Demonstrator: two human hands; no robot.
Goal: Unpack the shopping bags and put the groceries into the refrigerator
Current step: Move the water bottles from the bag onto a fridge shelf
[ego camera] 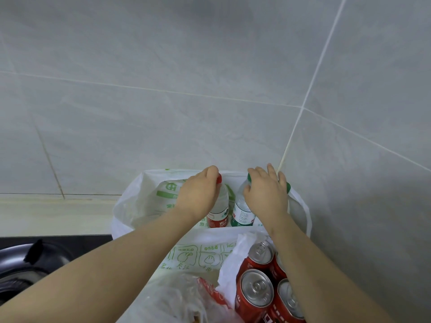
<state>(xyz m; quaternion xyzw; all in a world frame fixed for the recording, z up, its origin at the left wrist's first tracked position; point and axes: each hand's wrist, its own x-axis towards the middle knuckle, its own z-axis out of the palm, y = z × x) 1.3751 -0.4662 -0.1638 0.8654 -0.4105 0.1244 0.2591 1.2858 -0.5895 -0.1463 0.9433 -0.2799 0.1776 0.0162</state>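
Wall: grey tile with pale grout, meeting in a corner just behind the bag.
Surface: pale ledge running along the foot of the wall, left of the bag.
Shopping bag: white plastic with green print, mouth wide open, standing in the corner; both forearms reach into it from below.
Pan: dark, at the lower left, well apart from both hands.
Clear bag: crumpled, near the bottom edge; contents too blurred to name.
Small white bag: in front of the shopping bag, holding the red cans.
Red cans: upright, silver tops showing, packed together beneath the right forearm.
Left hand: fingers curled down and closed around the top of the red-capped bottle.
Right hand: fingers spread and fairly straight, laid across the tops of two green-capped bottles, thumb against the nearer one's shoulder.
Red-capped bottle: clear, red label, upright inside the shopping bag, directly under the left hand's fingertips.
Green-capped bottle: clear, green label, upright, just beside the red-capped one, under the right hand's thumb side.
Second green cap: peeks out at the right hand's outer edge; its bottle is mostly hidden by the bag.
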